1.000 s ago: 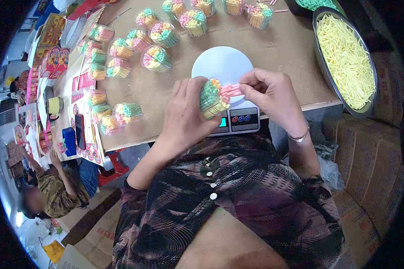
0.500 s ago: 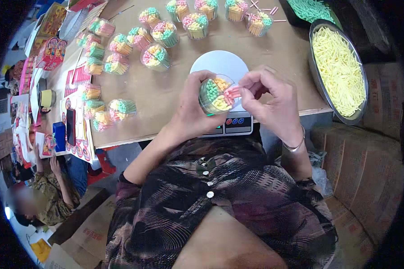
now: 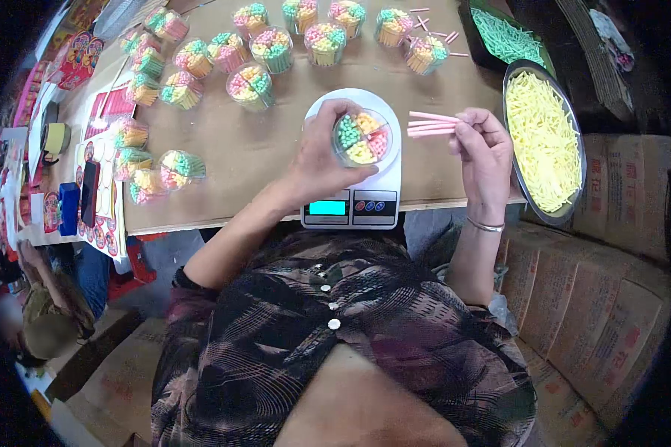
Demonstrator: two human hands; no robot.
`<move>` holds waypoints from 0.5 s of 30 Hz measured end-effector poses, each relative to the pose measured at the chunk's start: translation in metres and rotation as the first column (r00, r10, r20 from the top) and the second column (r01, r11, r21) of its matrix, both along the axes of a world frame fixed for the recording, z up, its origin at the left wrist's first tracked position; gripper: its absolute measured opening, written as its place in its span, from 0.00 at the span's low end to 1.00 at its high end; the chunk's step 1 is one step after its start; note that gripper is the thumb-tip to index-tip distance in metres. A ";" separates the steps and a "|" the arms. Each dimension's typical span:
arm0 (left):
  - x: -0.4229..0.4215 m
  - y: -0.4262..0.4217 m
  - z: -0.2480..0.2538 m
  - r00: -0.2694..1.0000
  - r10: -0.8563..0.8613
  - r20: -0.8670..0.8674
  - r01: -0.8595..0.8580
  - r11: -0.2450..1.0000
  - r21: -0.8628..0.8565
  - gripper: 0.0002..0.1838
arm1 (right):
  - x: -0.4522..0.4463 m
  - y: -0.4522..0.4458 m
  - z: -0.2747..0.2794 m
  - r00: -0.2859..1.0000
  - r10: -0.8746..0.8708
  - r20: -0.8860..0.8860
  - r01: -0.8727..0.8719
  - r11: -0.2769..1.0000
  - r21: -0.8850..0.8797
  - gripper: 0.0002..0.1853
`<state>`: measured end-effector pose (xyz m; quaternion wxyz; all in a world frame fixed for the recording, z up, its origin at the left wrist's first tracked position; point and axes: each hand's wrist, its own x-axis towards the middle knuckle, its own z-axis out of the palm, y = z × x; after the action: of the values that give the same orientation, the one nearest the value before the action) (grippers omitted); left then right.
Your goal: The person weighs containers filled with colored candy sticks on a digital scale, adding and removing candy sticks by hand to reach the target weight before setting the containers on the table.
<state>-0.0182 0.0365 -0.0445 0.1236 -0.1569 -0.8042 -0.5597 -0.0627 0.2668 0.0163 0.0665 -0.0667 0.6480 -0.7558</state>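
Holding the clear plastic cup (image 3: 361, 139) above the scale (image 3: 376, 217), the left grip (image 3: 322, 156) is covering the cup's left side and part of the white platform; whether cup and platform are touching, cannot tell. The scale's display (image 3: 327, 208) is glowing cyan, digits washing out. The right grip's fingertips are hiding the ends of the pink sticks (image 3: 430, 124). At far left, a co-worker (image 3: 58, 298) is blurring into the dark rim of the view. The far tray (image 3: 468, 30) of green sticks (image 3: 505, 36) is running up to the top border.

Edges: the scale is sitting at the bench's (image 3: 224, 156) near edge, its front panel reaching out to it. The metal bowl (image 3: 561, 216) of pale yellow sticks (image 3: 542, 141) is crowding the right-hand side. Bare brown surface is opening between scale and bowl, and more is stretching left toward the filled cups (image 3: 271, 49). A few loose sticks (image 3: 423, 24) are lying beyond, near the tray.

The held cup is tilting its mouth toward the viewer, showing four wedges: green, orange-yellow, pink, pale yellow. Left fingers and thumb are wrapping its wall. The right grip (image 3: 483, 153) is pinching several slim pink sticks, slightly fanning, pointing at the cup but staying apart from it.
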 end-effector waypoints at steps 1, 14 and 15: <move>-0.005 -0.003 -0.002 1.000 0.001 0.007 -0.001 0.998 -0.059 0.39 | -0.003 0.003 -0.008 0.999 -0.017 0.043 0.020 0.998 -0.065 0.06; 0.028 -0.059 -0.009 0.988 0.096 -0.119 -0.101 0.994 -0.036 0.38 | -0.022 0.040 -0.090 0.966 -0.037 0.257 0.114 0.949 -0.293 0.08; 0.036 -0.066 -0.016 0.990 0.093 -0.109 -0.098 0.994 -0.041 0.38 | -0.025 0.046 -0.099 0.963 -0.038 0.267 0.120 0.948 -0.296 0.08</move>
<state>0.0173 -0.0292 -0.0604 0.1894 -0.1509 -0.8158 -0.5251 -0.0877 0.3130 -0.0831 0.1085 0.0488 0.5094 -0.8523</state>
